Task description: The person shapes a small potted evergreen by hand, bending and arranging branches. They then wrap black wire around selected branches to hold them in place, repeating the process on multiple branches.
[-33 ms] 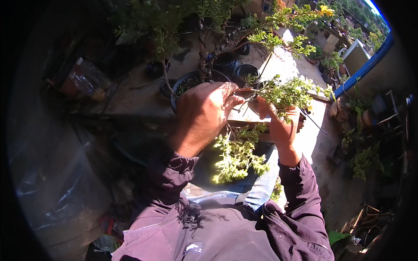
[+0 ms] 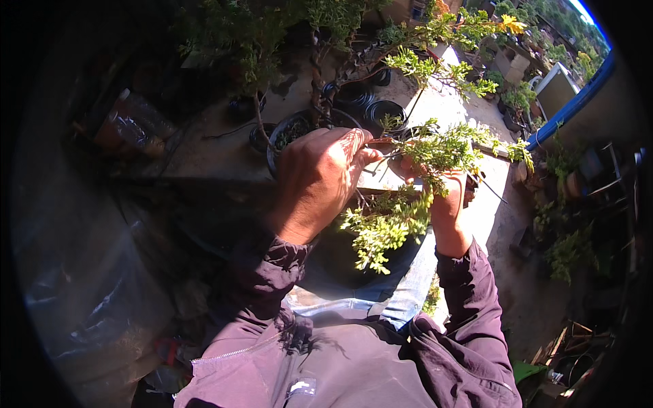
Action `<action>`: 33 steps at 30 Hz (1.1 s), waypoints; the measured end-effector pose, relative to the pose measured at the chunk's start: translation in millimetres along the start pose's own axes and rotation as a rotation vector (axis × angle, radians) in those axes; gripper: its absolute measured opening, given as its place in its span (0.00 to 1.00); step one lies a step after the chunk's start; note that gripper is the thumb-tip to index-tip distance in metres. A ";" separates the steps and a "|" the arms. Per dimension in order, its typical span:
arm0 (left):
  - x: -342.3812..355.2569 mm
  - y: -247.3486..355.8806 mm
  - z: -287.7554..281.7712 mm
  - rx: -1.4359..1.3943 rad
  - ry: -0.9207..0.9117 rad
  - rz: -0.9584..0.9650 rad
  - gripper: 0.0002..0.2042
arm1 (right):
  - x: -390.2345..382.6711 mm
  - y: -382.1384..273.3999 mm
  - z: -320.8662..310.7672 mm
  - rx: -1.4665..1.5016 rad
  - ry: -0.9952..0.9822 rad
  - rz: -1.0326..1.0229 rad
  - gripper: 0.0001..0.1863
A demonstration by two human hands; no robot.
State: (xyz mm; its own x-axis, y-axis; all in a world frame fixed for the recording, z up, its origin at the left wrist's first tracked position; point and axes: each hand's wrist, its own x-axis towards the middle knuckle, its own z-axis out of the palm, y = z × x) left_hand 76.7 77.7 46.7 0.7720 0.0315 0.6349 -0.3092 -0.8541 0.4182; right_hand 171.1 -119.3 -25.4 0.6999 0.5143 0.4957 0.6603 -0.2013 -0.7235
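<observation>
My left hand point(image 2: 320, 177) pinches a thin branch point(image 2: 381, 141) with dark wire along it, thumb and forefinger closed on it beside a potted conifer. My right hand point(image 2: 442, 197) is a little to the right, partly behind the foliage point(image 2: 439, 146), its fingers curled at the same branch; their exact grip is hidden. The conifer's wire-wrapped trunk point(image 2: 316, 88) rises from a round pot point(image 2: 282, 139), partly covered by my left hand. A lower leafy branch point(image 2: 377, 234) hangs over my lap. A long loose wire end point(image 2: 493, 190) sticks out to the right.
The pot stands on a pale bench point(image 2: 190, 163) with dark coils of wire point(image 2: 384, 115) and a clear plastic container point(image 2: 136, 122). A plastic sheet point(image 2: 88, 285) lies at left, a blue bar point(image 2: 571, 102) crosses the upper right, and more plants point(image 2: 568, 251) stand at right.
The foliage by my hands has shifted slightly, and the upper sprig now covers more of my right hand. My left hand has barely moved.
</observation>
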 end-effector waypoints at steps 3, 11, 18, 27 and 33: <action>-0.8 -0.7 5.6 0.120 0.055 0.081 0.07 | 6.2 -34.5 -11.2 0.957 0.250 0.584 0.09; -5.6 -3.5 14.0 0.159 0.088 0.151 0.04 | 95.6 -48.3 -27.7 0.784 -0.267 0.117 0.08; -2.8 -4.5 14.4 0.105 0.115 0.014 0.05 | 71.9 -110.4 -69.2 -0.190 -0.533 -0.634 0.12; -2.2 -10.2 13.9 0.119 0.136 0.124 0.07 | -22.6 -49.0 -51.9 -0.699 -0.300 -0.502 0.28; 5.7 -4.1 6.5 0.054 0.045 0.041 0.10 | -24.1 2.5 -23.5 0.294 -0.090 0.018 0.14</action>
State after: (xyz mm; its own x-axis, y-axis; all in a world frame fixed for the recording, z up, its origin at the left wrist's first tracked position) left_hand 86.0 77.9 44.4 0.7333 0.0179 0.6796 -0.3088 -0.8818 0.3564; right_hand 162.3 -151.8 -28.0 0.6753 0.5872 0.4462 0.5313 0.0322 -0.8466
